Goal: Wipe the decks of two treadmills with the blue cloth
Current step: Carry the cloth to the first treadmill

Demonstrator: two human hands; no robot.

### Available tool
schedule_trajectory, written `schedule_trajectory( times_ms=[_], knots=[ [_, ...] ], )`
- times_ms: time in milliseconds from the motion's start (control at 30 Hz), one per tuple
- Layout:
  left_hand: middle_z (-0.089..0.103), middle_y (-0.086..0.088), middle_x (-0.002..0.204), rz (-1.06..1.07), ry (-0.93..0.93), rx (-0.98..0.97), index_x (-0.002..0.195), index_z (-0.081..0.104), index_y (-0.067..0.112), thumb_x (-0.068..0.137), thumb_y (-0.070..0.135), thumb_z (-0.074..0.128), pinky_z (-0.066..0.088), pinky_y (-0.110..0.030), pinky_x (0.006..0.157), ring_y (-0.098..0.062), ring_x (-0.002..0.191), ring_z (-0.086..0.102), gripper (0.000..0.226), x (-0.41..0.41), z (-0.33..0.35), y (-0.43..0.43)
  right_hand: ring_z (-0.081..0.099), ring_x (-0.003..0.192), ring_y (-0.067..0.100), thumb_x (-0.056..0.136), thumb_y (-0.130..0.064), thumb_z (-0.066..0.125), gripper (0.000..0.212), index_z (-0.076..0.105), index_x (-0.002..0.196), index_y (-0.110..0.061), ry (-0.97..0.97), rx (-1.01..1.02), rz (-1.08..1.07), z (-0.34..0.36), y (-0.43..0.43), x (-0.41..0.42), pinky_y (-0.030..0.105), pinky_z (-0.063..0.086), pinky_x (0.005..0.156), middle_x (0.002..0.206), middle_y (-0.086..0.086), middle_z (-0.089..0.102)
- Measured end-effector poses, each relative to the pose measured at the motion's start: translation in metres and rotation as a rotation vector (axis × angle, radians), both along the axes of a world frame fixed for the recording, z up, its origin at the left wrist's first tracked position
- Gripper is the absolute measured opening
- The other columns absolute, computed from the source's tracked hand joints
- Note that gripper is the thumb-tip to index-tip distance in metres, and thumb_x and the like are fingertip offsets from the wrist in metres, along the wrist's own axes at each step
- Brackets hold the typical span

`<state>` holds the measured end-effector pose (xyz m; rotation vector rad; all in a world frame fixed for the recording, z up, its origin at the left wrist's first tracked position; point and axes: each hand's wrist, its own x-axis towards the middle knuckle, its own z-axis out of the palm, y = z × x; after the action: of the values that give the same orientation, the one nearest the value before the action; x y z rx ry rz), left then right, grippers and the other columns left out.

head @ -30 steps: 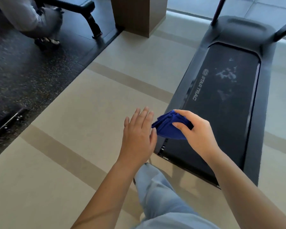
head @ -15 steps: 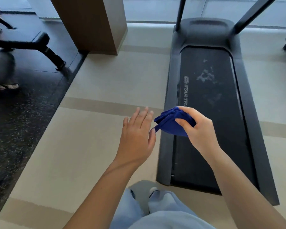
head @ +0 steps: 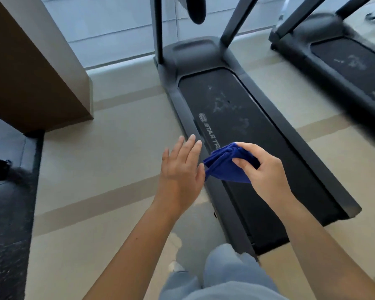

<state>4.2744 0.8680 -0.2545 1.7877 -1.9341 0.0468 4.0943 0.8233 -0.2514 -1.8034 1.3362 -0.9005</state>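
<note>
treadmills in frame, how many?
2. One treadmill straight ahead, under the right hand holding the blue cloth; a second treadmill at upper right, partly cropped. More could sit outside the frame.

White lettering on the dark grey belt of the nearer black treadmill reads "STAR TR", running lengthwise along the belt's left edge behind a small oval logo. The folded blue cloth covers the remaining letters.

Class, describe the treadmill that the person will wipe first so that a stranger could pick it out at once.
Start at the brown pillar on the left; two treadmills lie to its right. Take the nearer treadmill, below the blue cloth. Only its belt shows white lettering.
</note>
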Motion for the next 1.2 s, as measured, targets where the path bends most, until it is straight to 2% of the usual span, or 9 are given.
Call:
schedule_trajectory(
  times_ms=[167, 467, 600, 733, 867, 1033, 1200],
  knots=[
    [0.054, -0.014, 0.13, -0.113, 0.021, -0.016, 0.124, 0.055, 0.003, 0.085, 0.025, 0.039, 0.037, -0.055, 0.095, -0.034, 0.123, 0.048, 0.047, 0.02, -0.001, -0.041, 0.057, 0.098, -0.003, 0.088, -0.008, 0.062, 0.033, 0.062, 0.118, -0.022, 0.028, 0.006, -0.108, 0.0, -0.015, 0.016, 0.007, 0.044, 0.084, 0.102, -0.019, 0.061],
    [0.057, -0.012, 0.128, -0.322, -0.032, -0.005, 0.121, 0.057, 0.004, 0.085, 0.025, 0.038, 0.038, -0.056, 0.094, -0.033, 0.121, 0.05, 0.046, 0.028, -0.009, -0.159, 0.058, 0.1, 0.003, 0.088, -0.009, 0.062, 0.033, 0.062, 0.119, -0.02, -0.012, 0.035, -0.332, -0.014, -0.098, 0.025, 0.01, 0.044, 0.089, 0.108, -0.009, 0.064],
    [0.057, -0.013, 0.128, -0.407, -0.036, 0.028, 0.121, 0.057, 0.003, 0.085, 0.026, 0.037, 0.036, -0.056, 0.096, -0.034, 0.121, 0.05, 0.048, 0.021, 0.0, -0.216, 0.057, 0.101, 0.003, 0.088, -0.01, 0.062, 0.035, 0.06, 0.121, -0.019, 0.001, 0.028, -0.424, -0.012, -0.139, 0.019, 0.007, 0.043, 0.088, 0.109, -0.011, 0.062],
    [0.055, -0.013, 0.129, -0.492, -0.06, 0.023, 0.123, 0.056, 0.003, 0.087, 0.024, 0.043, 0.031, -0.056, 0.098, -0.035, 0.123, 0.047, 0.044, 0.003, 0.0, -0.262, 0.056, 0.103, 0.005, 0.087, -0.009, 0.063, 0.035, 0.06, 0.122, -0.017, 0.008, 0.02, -0.527, -0.012, -0.164, 0.005, 0.002, 0.04, 0.086, 0.11, -0.01, 0.061],
    [0.053, -0.013, 0.132, -0.6, -0.04, 0.083, 0.125, 0.054, 0.004, 0.083, 0.019, 0.052, 0.028, -0.056, 0.099, -0.035, 0.126, 0.044, 0.045, -0.023, -0.01, -0.285, 0.053, 0.1, 0.001, 0.086, -0.01, 0.063, 0.037, 0.06, 0.122, -0.018, 0.031, 0.047, -0.646, -0.017, -0.167, -0.012, 0.003, 0.039, 0.083, 0.109, -0.013, 0.058],
    [0.053, -0.014, 0.132, -0.773, -0.055, 0.149, 0.124, 0.054, 0.002, 0.083, 0.018, 0.052, 0.031, -0.057, 0.098, -0.036, 0.125, 0.044, 0.045, -0.056, -0.033, -0.314, 0.052, 0.097, -0.001, 0.086, -0.01, 0.064, 0.037, 0.06, 0.122, -0.018, 0.043, 0.097, -0.829, -0.037, -0.161, -0.026, -0.001, 0.037, 0.083, 0.105, -0.018, 0.056],
    [0.05, -0.014, 0.135, -0.96, -0.053, 0.236, 0.127, 0.052, 0.003, 0.086, 0.021, 0.045, 0.027, -0.055, 0.102, -0.036, 0.129, 0.04, 0.045, -0.088, -0.064, -0.346, 0.054, 0.1, 0.004, 0.085, -0.008, 0.065, 0.038, 0.06, 0.122, -0.014, 0.081, 0.116, -1.019, -0.069, -0.158, -0.03, 0.002, 0.037, 0.083, 0.109, -0.011, 0.059]
  ],
)
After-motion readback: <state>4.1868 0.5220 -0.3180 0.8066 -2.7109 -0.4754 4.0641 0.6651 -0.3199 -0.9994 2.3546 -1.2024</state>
